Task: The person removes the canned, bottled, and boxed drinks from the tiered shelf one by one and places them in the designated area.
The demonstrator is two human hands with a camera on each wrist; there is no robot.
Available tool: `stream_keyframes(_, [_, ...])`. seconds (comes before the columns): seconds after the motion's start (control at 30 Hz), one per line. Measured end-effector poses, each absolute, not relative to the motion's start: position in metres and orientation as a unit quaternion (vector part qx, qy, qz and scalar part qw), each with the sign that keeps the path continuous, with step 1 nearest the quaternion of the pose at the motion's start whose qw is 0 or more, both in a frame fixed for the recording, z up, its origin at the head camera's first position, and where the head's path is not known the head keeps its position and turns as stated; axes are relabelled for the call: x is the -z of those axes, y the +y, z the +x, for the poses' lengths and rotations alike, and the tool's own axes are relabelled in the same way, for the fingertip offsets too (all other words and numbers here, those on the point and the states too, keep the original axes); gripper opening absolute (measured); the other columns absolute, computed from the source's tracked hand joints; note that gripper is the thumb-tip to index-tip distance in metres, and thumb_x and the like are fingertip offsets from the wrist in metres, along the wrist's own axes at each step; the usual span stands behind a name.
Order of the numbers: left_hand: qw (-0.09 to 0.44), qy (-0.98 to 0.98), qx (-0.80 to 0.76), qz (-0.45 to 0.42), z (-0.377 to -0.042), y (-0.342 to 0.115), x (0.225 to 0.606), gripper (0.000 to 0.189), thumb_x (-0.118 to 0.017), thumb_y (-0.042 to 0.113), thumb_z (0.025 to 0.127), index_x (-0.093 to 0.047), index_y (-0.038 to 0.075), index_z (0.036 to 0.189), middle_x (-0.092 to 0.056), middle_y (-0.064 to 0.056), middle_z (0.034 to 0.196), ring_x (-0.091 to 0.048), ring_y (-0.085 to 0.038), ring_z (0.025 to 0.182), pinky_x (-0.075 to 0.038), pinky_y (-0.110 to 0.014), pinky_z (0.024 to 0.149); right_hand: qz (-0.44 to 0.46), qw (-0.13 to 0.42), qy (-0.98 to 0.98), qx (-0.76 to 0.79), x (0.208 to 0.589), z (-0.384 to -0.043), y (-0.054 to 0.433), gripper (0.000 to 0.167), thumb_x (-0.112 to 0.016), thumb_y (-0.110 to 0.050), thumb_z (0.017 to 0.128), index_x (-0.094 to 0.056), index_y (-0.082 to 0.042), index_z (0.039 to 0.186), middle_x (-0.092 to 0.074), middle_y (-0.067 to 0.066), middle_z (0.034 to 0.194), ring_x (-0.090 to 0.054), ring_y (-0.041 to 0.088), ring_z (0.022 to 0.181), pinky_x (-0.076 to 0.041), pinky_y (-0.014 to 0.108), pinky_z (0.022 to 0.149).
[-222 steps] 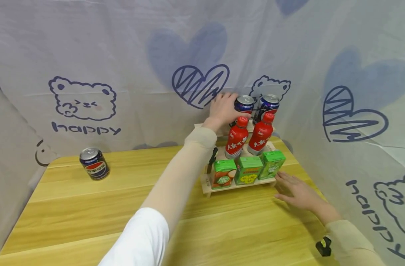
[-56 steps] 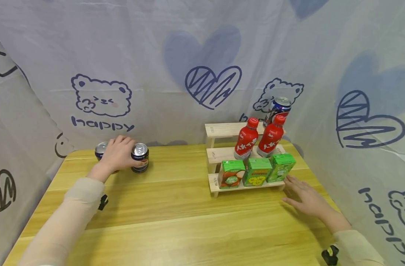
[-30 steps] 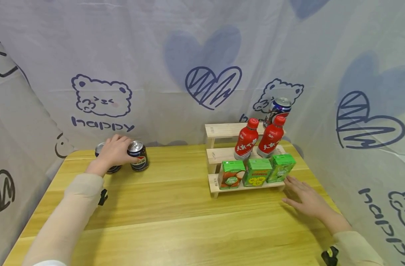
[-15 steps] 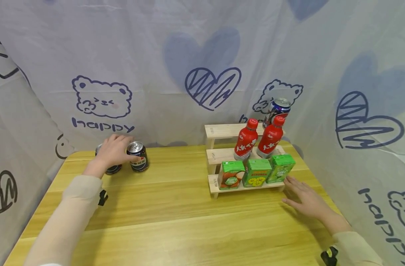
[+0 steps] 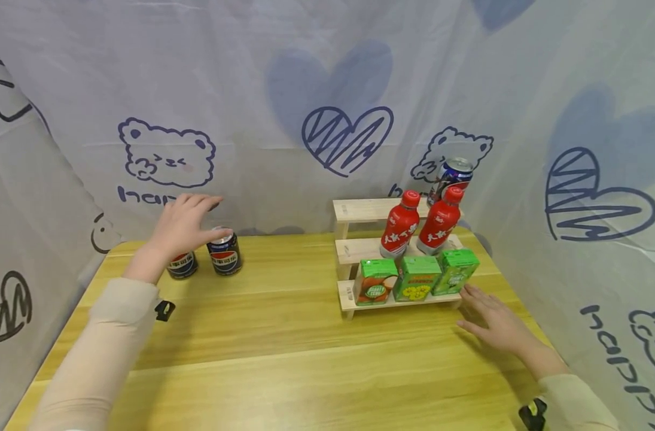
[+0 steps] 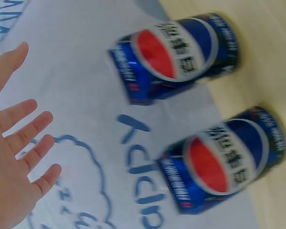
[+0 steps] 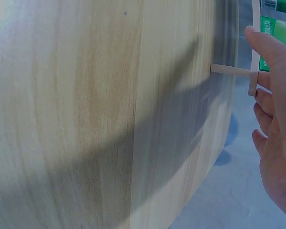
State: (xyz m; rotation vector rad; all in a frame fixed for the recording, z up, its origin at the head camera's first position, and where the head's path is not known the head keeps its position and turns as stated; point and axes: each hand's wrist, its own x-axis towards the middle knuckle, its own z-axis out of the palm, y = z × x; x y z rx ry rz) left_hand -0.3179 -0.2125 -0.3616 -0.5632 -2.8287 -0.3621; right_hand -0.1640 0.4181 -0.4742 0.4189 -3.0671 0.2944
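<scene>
Two blue Pepsi cans stand side by side on the table at the left; the right-hand can (image 5: 225,256) and the left-hand can (image 5: 182,265) both show their labels. My left hand (image 5: 180,226) hovers just above them, fingers spread, holding nothing; it hides the left can's top in the head view. In the left wrist view the fingers are apart from both cans. My right hand (image 5: 491,317) rests with straightened fingers at the right end of a three-step wooden rack (image 5: 354,252), beside the green drink cartons on its bottom step.
The rack's top step bears one Pepsi can (image 5: 452,178) at the right. On the middle step are two red bottles, the left bottle (image 5: 399,226) and the right bottle (image 5: 439,221). Three cartons, including the middle carton (image 5: 416,280), line the bottom step. A printed cloth (image 5: 252,120) hangs behind.
My left hand brought a Pepsi can from the rack's top step to the table beside the other, turned it slightly, then let go and rose. The right hand has stayed at the rack.
</scene>
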Motion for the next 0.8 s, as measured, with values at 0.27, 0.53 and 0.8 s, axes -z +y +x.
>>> stream_keyframes(0.27, [0.167,-0.954,0.113,-0.222,-0.307,-0.189,0.33,0.065,-0.066,0.052,0.087,-0.054,0.015,0.138,-0.053,-0.014,0.14,-0.041,-0.037,0.13,-0.033,-0.06,0.102,0.138,0.021,-0.986,-0.09,0.474,-0.165,0.418,0.074,-0.064,-0.046,0.09,-0.045,0.003,0.142,-0.036,0.028,0.151,-0.036,0.047,0.138,-0.029,0.062,0.109])
stream_keyframes(0.53, [0.253,-0.922,0.127,-0.265,-0.303,-0.157,0.307,0.052,-0.068,0.045,0.088,-0.062,0.014,0.128,-0.061,-0.013,0.13,-0.05,-0.034,0.121,-0.037,-0.057,0.1,0.138,0.022,-0.986,-0.089,0.472,-0.164,0.416,0.074,-0.064,-0.046,0.09,-0.045,0.003,0.142,-0.037,0.028,0.15,-0.036,0.047,0.137,-0.029,0.062,0.109])
stream_keyframes(0.8, [0.295,-0.898,0.151,-0.289,-0.308,-0.124,0.291,0.051,-0.068,0.048,0.088,-0.064,0.014,0.126,-0.065,-0.011,0.125,-0.052,-0.033,0.118,-0.039,-0.055,0.097,0.137,0.022,-0.986,-0.092,0.473,-0.164,0.416,0.074,-0.064,-0.046,0.09,-0.045,0.003,0.142,-0.037,0.027,0.151,-0.036,0.047,0.137,-0.029,0.062,0.109])
